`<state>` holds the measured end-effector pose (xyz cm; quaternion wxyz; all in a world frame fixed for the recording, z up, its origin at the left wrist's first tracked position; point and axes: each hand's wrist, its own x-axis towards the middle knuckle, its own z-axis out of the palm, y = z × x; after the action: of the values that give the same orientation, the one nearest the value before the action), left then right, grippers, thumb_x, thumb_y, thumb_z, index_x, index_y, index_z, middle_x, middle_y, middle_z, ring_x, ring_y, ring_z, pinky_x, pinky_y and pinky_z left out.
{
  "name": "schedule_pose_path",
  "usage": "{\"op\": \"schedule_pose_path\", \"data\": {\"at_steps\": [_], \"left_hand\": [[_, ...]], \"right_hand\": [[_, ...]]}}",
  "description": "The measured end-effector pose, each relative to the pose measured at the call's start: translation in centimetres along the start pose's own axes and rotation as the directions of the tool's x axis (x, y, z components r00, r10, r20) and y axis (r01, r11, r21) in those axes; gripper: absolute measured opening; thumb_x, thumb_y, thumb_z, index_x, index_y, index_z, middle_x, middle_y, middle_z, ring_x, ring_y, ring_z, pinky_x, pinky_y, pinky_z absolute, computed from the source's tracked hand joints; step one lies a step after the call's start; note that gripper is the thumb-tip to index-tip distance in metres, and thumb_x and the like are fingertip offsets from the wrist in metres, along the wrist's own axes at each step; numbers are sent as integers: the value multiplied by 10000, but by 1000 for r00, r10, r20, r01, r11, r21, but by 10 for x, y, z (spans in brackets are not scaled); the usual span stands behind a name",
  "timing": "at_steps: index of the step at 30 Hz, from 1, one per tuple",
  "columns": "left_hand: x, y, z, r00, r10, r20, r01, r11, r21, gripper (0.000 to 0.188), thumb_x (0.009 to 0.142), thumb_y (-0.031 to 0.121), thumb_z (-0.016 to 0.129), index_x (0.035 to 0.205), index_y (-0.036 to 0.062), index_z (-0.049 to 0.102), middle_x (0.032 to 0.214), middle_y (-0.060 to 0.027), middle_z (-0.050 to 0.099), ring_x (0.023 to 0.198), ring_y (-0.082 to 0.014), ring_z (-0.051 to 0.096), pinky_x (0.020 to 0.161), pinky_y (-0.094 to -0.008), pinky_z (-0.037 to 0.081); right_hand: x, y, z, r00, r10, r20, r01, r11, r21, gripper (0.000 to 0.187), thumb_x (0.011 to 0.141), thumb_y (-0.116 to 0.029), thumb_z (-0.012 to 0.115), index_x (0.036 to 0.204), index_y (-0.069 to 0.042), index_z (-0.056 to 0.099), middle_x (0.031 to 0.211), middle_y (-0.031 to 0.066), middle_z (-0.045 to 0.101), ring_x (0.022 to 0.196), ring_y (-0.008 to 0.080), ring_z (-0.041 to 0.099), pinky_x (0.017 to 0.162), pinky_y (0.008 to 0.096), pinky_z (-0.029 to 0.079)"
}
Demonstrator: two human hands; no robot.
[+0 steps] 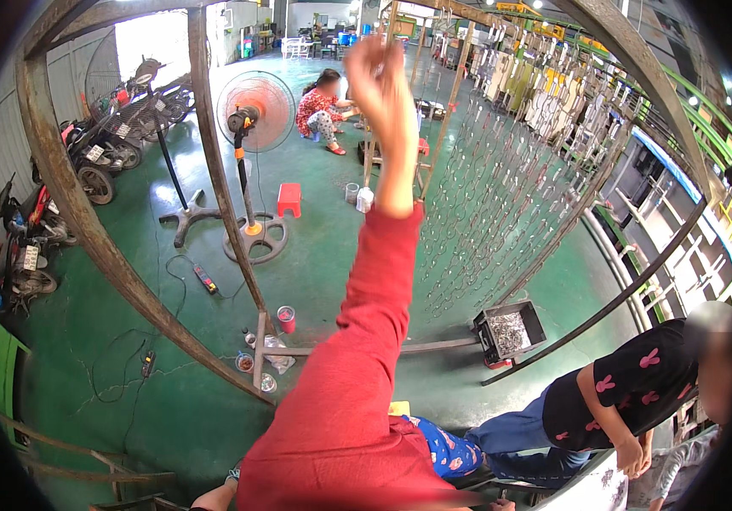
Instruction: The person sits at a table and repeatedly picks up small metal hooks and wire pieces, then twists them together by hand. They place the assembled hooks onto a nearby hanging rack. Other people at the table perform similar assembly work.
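My left hand (381, 89) is raised high at the top middle, at the end of a red sleeve (374, 298). It is blurred, with the fingers curled together near the upper bar of a brown metal frame (200, 102). Whether they hold something small is hidden. To the right, inside the frame, hang many thin wire strands (494, 196) with small shiny pieces on them. Only a sliver of a hand (502, 505) shows at the lower edge, apparently my right hand; its fingers are mostly cut off.
A person (630, 392) in a black shirt stands close at right. A black crate (511, 330) of small metal pieces sits on the floor. Left are a pedestal fan (247, 119), a red stool (289, 199), cables and parked motorbikes (98, 162). Another person (323, 115) crouches farther back.
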<state>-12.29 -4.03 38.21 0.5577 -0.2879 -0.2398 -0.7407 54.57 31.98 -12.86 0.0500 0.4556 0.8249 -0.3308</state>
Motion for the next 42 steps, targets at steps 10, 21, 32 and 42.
{"op": "schedule_pose_path", "data": {"at_steps": [10,21,32,42], "left_hand": [[-268,285,41,702,200,684,614,318,-722,308,762,253,622,936,-1,628,869,-114,611,718,-244,616,585,-340,511],[-513,434,37,-400,506,764,895,396,206,183,828,123,649,954,-6,680,807,-149,680,675,-179,649,610,-301,493],[-633,582,61,-222,724,653,751,554,-360,107,781,39,534,766,-34,611,871,-229,592,830,-391,592,725,-446,487],[-570,548,46,-167,725,668,968,250,-29,93,861,55,545,933,-4,559,925,-175,579,833,-315,575,701,-396,454]], "right_hand": [[-86,-154,37,987,66,-149,-2,918,398,297,815,-171,622,1071,-21,643,978,148,676,935,247,630,845,338,473],[-276,-288,28,815,319,-483,266,534,802,271,878,-108,584,1134,-30,625,962,102,672,880,150,637,777,266,485],[-380,-299,18,-234,746,-623,314,665,678,154,842,85,534,936,55,653,786,113,646,697,146,608,659,241,485],[-370,-166,16,-138,773,-619,-166,598,784,188,847,-1,565,1008,8,661,822,79,658,717,121,623,636,221,476]]}}
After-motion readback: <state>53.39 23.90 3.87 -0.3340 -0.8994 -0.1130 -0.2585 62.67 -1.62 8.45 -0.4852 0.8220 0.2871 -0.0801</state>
